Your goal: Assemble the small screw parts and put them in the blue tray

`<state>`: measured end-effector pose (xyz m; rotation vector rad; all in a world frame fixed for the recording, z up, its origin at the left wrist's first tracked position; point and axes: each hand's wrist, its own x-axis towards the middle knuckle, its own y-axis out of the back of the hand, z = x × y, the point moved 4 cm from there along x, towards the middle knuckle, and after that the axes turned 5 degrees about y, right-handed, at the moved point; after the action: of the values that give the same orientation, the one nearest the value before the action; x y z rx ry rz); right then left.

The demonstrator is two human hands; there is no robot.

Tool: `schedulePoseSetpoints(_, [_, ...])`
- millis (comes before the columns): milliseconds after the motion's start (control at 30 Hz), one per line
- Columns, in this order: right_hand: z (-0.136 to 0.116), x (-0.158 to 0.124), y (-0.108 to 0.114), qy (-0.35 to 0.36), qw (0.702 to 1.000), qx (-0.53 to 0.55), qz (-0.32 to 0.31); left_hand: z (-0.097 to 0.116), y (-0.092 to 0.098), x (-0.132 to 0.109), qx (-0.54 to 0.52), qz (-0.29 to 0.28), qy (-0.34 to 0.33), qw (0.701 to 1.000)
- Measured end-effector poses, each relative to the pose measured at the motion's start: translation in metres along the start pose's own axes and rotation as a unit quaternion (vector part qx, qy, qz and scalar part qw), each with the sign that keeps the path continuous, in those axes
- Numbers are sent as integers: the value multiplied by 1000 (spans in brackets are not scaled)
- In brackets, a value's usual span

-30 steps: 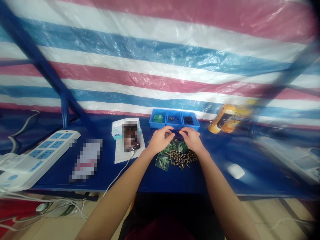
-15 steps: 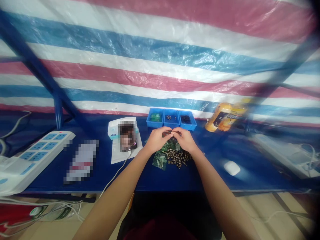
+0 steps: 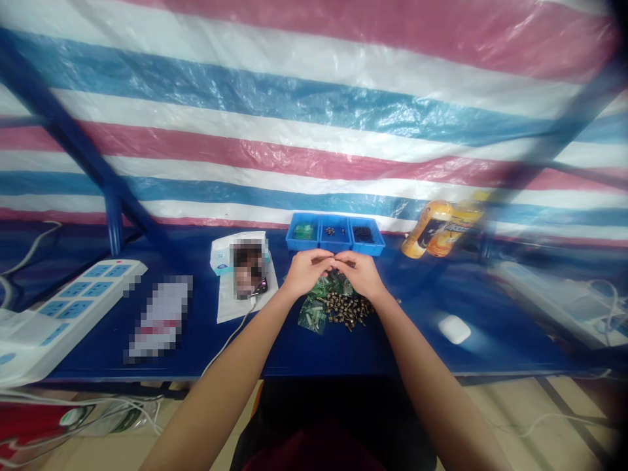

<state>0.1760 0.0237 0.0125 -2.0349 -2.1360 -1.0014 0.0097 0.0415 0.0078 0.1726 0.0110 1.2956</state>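
Note:
Fingertips of my left hand (image 3: 308,272) and my right hand (image 3: 360,271) meet in a pinch over the table. Whatever lies between them is too small or hidden to make out. Just below my hands is a heap of small brass-coloured metal parts (image 3: 347,310). Left of the heap lie small clear bags with green and silvery contents (image 3: 313,314), partly covered by my left hand. Beyond my fingers stand three joined blue bins: one with green pieces (image 3: 303,230), one with a few small metal bits (image 3: 330,231), one with dark small parts (image 3: 363,233).
To the left are a power strip (image 3: 78,304), a blurred-out packet (image 3: 159,317) and a phone (image 3: 251,268) on white paper, its cable running forward. At right stand orange bottles (image 3: 428,229) and a white rounded case (image 3: 454,329). Blue frame posts (image 3: 114,222) flank the table.
My fingertips have drawn closer together, and both hands sit slightly flatter over the heap. The bins and the other objects stay in place.

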Motion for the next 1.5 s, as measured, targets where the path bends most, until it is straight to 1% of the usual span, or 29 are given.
schedulePoseSetpoints(100, [0, 0, 0, 3, 1000, 9, 11, -3, 0, 1, -49, 6, 11, 999])
schedulePoseSetpoints(167, [0, 0, -1, 2, 1000, 18, 11, -4, 0, 1, -58, 18, 6, 998])
schedulePoseSetpoints(367, [-1, -1, -2, 15, 999, 35, 15, 0, 0, -1, -17, 49, -45, 998])
schedulePoseSetpoints(600, [2, -1, -6, 19, 999, 27, 27, 0, 2, -1, -5, 60, -58, 997])
schedulePoseSetpoints(733, [3, -1, -7, 7, 998, 58, 25, 2, 3, -2, -2, 68, -57, 996])
schedulePoseSetpoints(867, [4, 0, -8, -23, 995, 100, 4, 2, 5, -2, -7, 77, -47, 996])
schedulePoseSetpoints(1133, [5, 1, -7, -50, 990, 132, 7, -2, 6, 1, -58, 57, -19, 997])
schedulePoseSetpoints(1267, [5, 1, -6, -33, 995, 92, 4, -2, 4, 1, -76, 46, -16, 996])
schedulePoseSetpoints(1433, [-1, 0, 5, -1, 999, -20, 32, -1, 4, 1, -89, 53, -11, 995])
schedulePoseSetpoints(1500, [-4, 0, 8, -2, 998, -56, 41, 0, 4, 0, -91, 54, -14, 994])
